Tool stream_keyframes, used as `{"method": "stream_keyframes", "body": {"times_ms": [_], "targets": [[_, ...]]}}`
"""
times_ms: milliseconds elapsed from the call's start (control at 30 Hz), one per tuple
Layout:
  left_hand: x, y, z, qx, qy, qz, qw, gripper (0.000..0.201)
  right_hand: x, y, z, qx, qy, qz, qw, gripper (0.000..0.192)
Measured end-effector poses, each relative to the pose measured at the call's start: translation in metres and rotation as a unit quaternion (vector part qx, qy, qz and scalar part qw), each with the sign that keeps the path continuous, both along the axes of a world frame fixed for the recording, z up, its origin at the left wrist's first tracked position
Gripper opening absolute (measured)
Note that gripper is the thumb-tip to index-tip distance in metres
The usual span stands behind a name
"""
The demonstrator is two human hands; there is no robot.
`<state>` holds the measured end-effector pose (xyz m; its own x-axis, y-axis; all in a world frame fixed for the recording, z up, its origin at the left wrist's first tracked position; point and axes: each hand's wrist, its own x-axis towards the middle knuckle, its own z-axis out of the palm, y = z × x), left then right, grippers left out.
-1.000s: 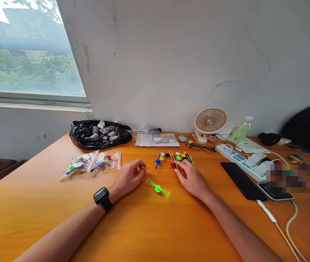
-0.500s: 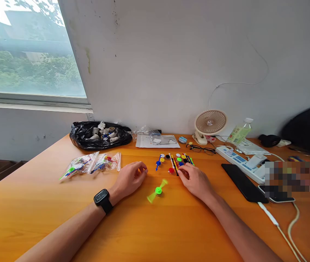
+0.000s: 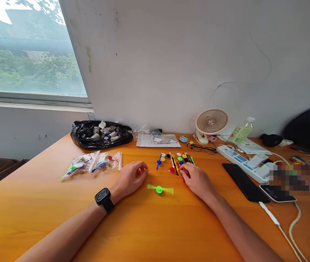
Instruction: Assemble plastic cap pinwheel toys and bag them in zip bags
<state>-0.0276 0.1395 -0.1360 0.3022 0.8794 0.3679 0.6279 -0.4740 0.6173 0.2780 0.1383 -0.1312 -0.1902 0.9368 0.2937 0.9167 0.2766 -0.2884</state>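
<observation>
A green spinner [image 3: 159, 189] with a round hub and two blurred blades turns on the table between my hands. My left hand [image 3: 133, 175] rests to its left, fingers loosely curled, thumb apart from them, nothing held. To the spinner's upper right, my right hand [image 3: 194, 177] pinches a thin red plastic piece [image 3: 182, 177], mostly hidden by the fingers. Just beyond that hand lie coloured arrow-shaped strips [image 3: 174, 163] and several small round discs. A blue arrow [image 3: 159, 162] lies at the left of this group.
Two clear bags of coloured parts [image 3: 92, 164] lie left. Behind stand a black plastic bag [image 3: 81, 136], a white envelope [image 3: 144, 142], eyeglasses [image 3: 198, 148] and a clip fan [image 3: 211, 122]. A power strip [image 3: 232, 157], a bottle [image 3: 243, 131], a dark phone [image 3: 242, 182] and cables occupy the right.
The green spinner's blades have turned from a diagonal to a nearly level position. A red piece now shows under my right fingers, which have shifted slightly. My left hand stays in place.
</observation>
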Motion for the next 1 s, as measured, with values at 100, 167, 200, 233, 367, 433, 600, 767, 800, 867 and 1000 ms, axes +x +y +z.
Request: {"method": "stream_keyframes", "body": {"times_ms": [100, 167, 200, 233, 367, 433, 600, 767, 800, 867, 1000], "targets": [[0.000, 0.000, 0.000, 0.000, 0.001, -0.001, 1.000, 0.013, -0.003, -0.001, 0.002, 0.012, 0.041, 0.014, 0.999, 0.017], [0.000, -0.001, 0.000, -0.003, 0.004, -0.002, 1.000, 0.013, -0.005, -0.002, 0.004, 0.031, 0.091, 0.041, 0.995, 0.014], [0.000, -0.001, 0.000, -0.004, 0.005, -0.002, 1.000, 0.013, -0.007, -0.002, 0.006, 0.044, 0.115, 0.056, 0.991, 0.013], [0.000, -0.001, 0.000, -0.004, 0.006, -0.002, 1.000, 0.013, -0.008, -0.002, 0.007, 0.058, 0.136, 0.070, 0.987, 0.012], [0.000, -0.001, 0.001, -0.005, 0.009, -0.001, 1.000, 0.013, -0.011, -0.002, 0.011, 0.108, 0.171, 0.101, 0.974, 0.013], [0.000, -0.001, 0.002, -0.006, 0.010, -0.002, 1.000, 0.013, -0.011, -0.001, 0.011, 0.129, 0.176, 0.106, 0.970, 0.012], [0.000, -0.002, 0.001, -0.004, 0.013, -0.005, 1.000, 0.014, -0.012, 0.001, 0.010, 0.141, 0.205, 0.109, 0.962, 0.010], [0.000, -0.002, 0.001, -0.005, 0.014, -0.006, 1.000, 0.014, -0.015, -0.003, 0.010, 0.112, 0.225, 0.115, 0.961, 0.013], [0.000, -0.002, 0.001, -0.004, 0.014, -0.007, 1.000, 0.015, -0.016, -0.004, 0.010, 0.104, 0.230, 0.110, 0.961, 0.014], [0.000, -0.002, 0.003, -0.003, 0.014, -0.009, 1.000, 0.015, -0.016, -0.004, 0.011, 0.077, 0.255, 0.096, 0.959, 0.018], [0.001, -0.003, 0.005, -0.004, 0.013, -0.011, 1.000, 0.016, -0.016, -0.001, 0.011, -0.017, 0.382, 0.066, 0.922, 0.033]]}}
